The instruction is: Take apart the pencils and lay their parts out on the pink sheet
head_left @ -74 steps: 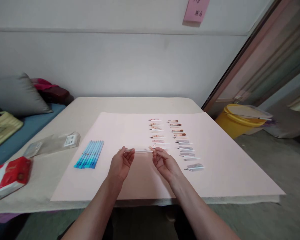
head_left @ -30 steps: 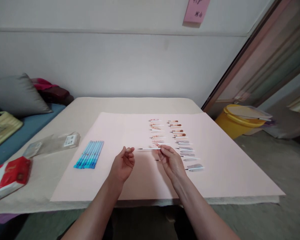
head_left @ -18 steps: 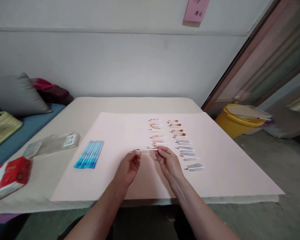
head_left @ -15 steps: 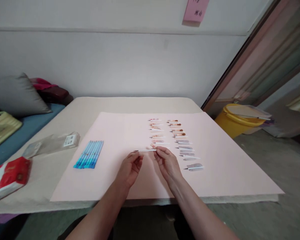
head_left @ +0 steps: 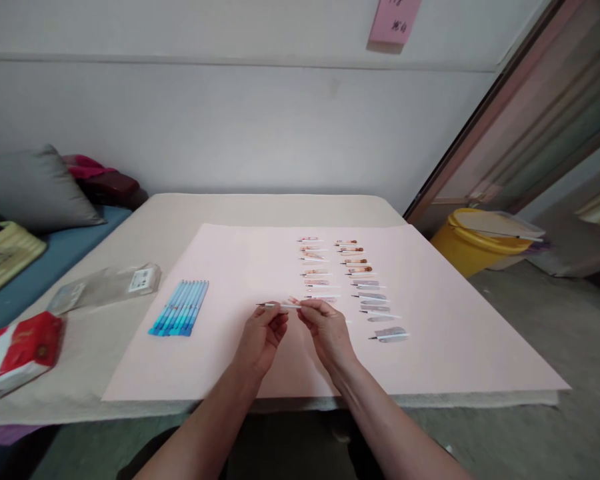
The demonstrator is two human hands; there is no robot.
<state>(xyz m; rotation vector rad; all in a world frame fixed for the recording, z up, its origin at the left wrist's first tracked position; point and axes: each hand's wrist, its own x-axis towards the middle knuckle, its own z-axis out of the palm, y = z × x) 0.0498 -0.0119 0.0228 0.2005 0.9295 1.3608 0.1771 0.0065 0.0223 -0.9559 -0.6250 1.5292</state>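
Observation:
Both my hands meet over the pink sheet (head_left: 445, 347) on the table. My left hand (head_left: 263, 337) and my right hand (head_left: 325, 330) pinch the two ends of a thin white refill (head_left: 283, 305) with a dark tip pointing left. Just beyond my right hand lie two columns of small pen parts (head_left: 347, 280), pinkish ones at the far end and grey ones nearer. A row of blue pens (head_left: 180, 308) lies side by side to the left of my left hand.
An empty clear plastic package (head_left: 105, 285) and a red tissue pack (head_left: 15, 353) lie on the table's left side. A grey cushion (head_left: 33, 190) sits further left. A yellow bucket (head_left: 473, 240) stands on the floor at the right.
My left hand had let go of the refill, then came back and pinched its left end again. Both hands drifted slightly left with it.

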